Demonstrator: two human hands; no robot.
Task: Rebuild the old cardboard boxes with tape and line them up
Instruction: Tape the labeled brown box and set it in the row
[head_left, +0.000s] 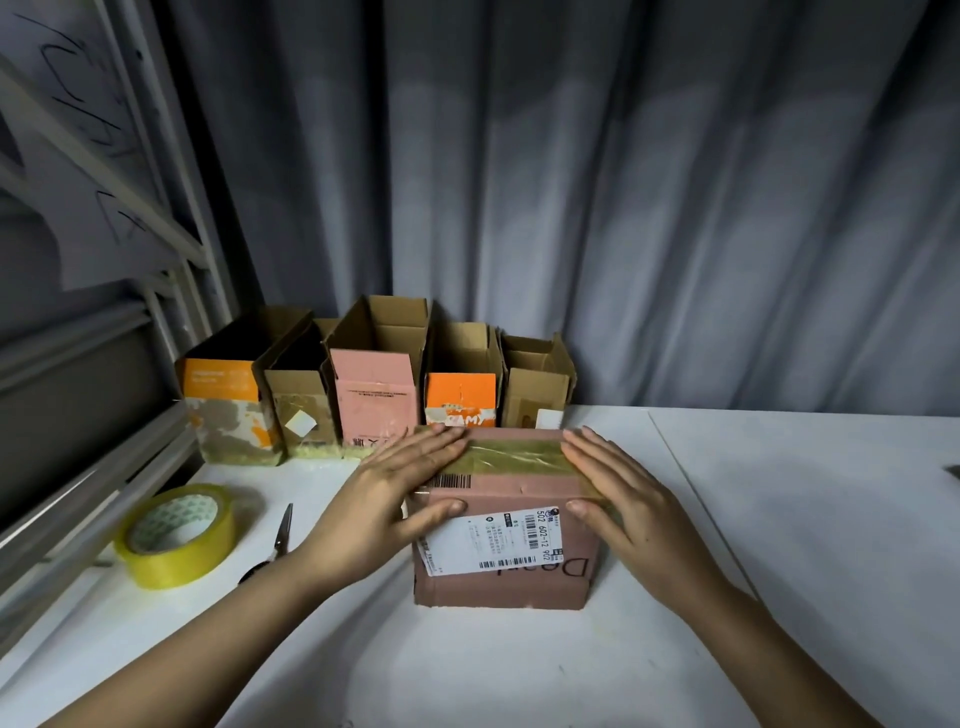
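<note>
A pinkish-brown cardboard box (511, 582) sits in the middle of the white table, bearing a white shipping label and a strip of yellowish tape (514, 457) across its top. My left hand (400, 493) lies flat with straight fingers on the box's left top edge, thumb against the near face. On the right top edge my right hand (608, 488) presses flat in the same way. Behind it, several open-topped boxes (374, 384) stand side by side in a row against the curtain.
A roll of yellow tape (176, 535) lies on the table at the left, with scissors (280, 540) just right of it. A metal frame (104, 322) runs along the left. A grey curtain (623, 208) hangs behind. White table (779, 519) surface extends to the right.
</note>
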